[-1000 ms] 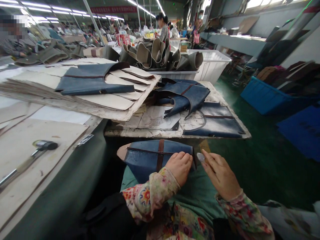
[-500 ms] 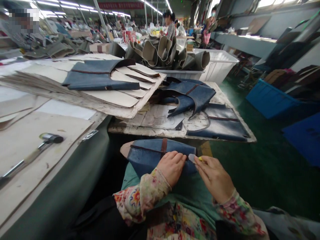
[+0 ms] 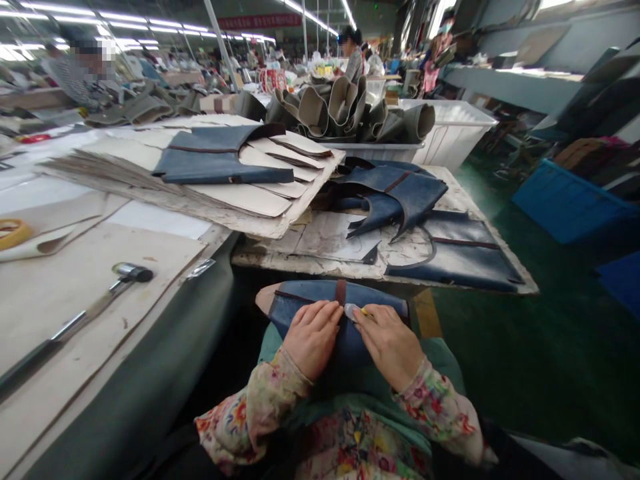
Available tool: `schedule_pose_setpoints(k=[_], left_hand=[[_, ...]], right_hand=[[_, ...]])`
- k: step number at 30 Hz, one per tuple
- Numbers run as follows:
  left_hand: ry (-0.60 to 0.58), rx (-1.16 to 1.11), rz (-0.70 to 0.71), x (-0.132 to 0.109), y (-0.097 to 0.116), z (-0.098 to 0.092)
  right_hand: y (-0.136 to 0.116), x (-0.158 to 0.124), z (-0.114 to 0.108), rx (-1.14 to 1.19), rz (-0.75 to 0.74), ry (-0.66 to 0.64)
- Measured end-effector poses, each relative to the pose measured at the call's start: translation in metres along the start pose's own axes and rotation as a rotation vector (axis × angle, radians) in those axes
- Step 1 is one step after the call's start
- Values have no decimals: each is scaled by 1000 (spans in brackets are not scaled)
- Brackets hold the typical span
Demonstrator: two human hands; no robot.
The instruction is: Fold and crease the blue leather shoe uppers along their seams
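A folded blue leather piece (image 3: 320, 300) with a brown strap across it lies on my lap over a green cloth (image 3: 440, 360). My left hand (image 3: 311, 337) rests on it with fingers pressed flat, holding it down. My right hand (image 3: 387, 343) pinches a small pale tool with a yellow part (image 3: 354, 311), its tip touching the leather just right of the brown strap. Both hands sit side by side at the piece's near edge.
A hammer (image 3: 95, 300) lies on the cardboard-covered bench (image 3: 60, 280) at left. Ahead, a low worn table (image 3: 320, 247) carries more blue leather pieces (image 3: 400, 193). White bins (image 3: 450, 133) hold rolled grey material. Blue crates (image 3: 565, 200) stand on the green floor at right. People work far back.
My right hand has moved left along the leather, bringing the tool from its right end to beside the brown strap. My left hand shifted slightly left too.
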State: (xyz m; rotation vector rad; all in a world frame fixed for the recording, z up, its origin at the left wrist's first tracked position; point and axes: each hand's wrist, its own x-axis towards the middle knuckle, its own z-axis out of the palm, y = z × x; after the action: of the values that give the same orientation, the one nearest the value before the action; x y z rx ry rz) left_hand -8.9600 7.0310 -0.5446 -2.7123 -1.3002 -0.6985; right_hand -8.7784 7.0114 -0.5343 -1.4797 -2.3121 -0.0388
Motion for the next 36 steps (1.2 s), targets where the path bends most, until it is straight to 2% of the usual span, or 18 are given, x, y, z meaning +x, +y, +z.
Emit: schedule_pose_setpoints(k=[5, 9, 18, 24, 30, 33, 36], left_hand=[[24, 46, 10, -16, -6, -2], [21, 82, 17, -26, -5, 2], [78, 82, 9, -33, -9, 2], [73, 45, -88, -28, -11, -1], [-29, 48, -199, -3, -8, -2], [-89, 52, -159, 4, -6, -2], [-104, -8, -107, 2, -6, 0]], right_hand=[[6, -1, 1, 130, 41, -29], [10, -1, -4, 287, 65, -127], [17, 13, -10, 533, 129, -272], [17, 21, -13, 487, 65, -330], [11, 35, -24, 359, 4, -438], [11, 36, -25, 343, 4, -445], [12, 30, -19, 357, 14, -384]])
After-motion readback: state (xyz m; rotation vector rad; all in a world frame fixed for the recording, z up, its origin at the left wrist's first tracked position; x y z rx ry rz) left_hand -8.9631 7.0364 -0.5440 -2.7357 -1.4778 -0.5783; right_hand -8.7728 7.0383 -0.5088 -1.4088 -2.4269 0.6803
